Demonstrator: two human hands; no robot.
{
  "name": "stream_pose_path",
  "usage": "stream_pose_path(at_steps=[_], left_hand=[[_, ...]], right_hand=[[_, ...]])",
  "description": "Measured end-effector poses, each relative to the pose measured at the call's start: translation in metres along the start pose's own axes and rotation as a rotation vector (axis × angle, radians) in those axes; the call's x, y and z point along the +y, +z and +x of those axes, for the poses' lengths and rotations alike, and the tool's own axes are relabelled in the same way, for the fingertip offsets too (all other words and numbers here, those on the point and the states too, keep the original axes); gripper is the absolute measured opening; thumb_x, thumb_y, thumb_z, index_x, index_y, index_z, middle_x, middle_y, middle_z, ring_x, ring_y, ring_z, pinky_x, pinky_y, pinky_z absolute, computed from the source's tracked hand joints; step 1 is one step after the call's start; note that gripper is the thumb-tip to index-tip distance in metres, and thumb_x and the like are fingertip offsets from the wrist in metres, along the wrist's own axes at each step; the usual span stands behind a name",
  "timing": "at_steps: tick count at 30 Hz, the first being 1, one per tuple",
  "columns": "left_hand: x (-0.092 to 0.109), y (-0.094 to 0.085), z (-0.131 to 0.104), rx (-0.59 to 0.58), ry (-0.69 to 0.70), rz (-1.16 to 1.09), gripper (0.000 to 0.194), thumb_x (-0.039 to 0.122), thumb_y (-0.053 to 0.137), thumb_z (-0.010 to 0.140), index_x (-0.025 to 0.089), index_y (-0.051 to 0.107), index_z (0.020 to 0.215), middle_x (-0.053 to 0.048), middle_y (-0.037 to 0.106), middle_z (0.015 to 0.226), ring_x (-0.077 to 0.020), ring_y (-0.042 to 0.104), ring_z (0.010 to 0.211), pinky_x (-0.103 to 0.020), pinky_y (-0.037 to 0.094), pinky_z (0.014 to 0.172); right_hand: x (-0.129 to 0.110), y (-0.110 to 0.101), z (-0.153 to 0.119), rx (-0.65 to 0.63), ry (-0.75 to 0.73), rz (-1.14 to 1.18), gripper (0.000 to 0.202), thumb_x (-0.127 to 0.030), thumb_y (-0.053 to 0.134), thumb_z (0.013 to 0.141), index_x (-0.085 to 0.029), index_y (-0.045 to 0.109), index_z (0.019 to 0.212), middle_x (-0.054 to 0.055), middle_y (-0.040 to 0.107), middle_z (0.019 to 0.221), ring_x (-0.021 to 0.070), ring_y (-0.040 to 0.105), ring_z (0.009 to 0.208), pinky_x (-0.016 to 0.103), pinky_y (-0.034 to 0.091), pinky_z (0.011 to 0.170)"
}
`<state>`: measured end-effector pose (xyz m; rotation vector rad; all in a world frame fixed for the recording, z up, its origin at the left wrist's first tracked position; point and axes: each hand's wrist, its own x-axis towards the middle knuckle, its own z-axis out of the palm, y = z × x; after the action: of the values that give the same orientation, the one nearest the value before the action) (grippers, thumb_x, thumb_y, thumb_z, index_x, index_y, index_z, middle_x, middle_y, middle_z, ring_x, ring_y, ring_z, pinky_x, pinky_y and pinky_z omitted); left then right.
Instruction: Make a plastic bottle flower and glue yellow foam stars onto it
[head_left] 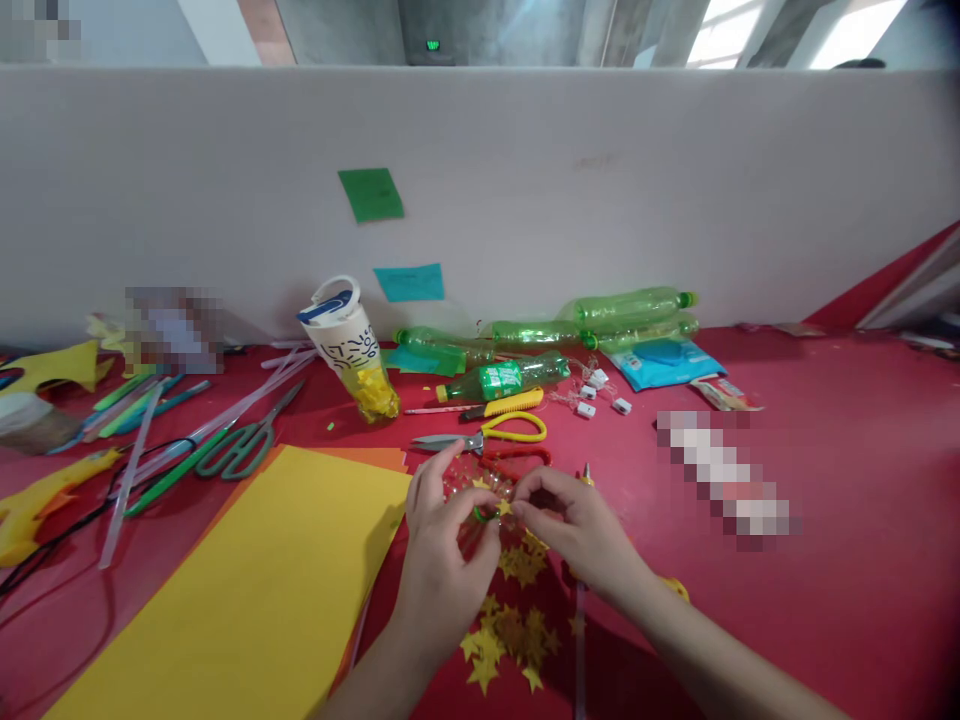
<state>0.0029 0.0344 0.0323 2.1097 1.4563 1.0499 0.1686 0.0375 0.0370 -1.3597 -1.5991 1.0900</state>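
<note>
My left hand [446,545] is closed around the neck of a clear plastic bottle [469,475], its green-rimmed mouth [486,514] turned toward me. Most of the bottle is hidden behind my fingers. Between the thumb and index finger of my right hand [577,515] is a small yellow star [505,507], right beside that mouth. Loose yellow stars [510,635] lie in a pile on the red table below my hands. Just beyond my hands are scissors [517,428] with yellow and red handles.
Yellow paper sheets [247,580] lie left of my hands. Further left are green-handled scissors [238,448], glue sticks and a yellow glue gun [52,500]. A white-and-yellow cup [349,350], a yellow cutter [514,403], several green bottles [630,305] and a blue packet [667,362] stand or lie toward the partition.
</note>
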Motion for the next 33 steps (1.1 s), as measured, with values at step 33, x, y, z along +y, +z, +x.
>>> stream_pose_path(at_steps=[33], left_hand=[[0.0019,0.0002,0.0048,-0.014,-0.049,-0.03,0.012,0.016,0.055,0.079,0.022,0.061,0.07,-0.006,0.041,0.141,-0.0273,0.033,0.131,-0.056,0.026,0.107]], right_hand=[[-0.0012,0.0065,-0.0013,0.03,-0.081,-0.044,0.012,-0.013,0.051,0.078,-0.022,0.058,0.082,-0.001,0.062,0.079,0.0138,0.059,0.074,0.025,0.046,0.069]])
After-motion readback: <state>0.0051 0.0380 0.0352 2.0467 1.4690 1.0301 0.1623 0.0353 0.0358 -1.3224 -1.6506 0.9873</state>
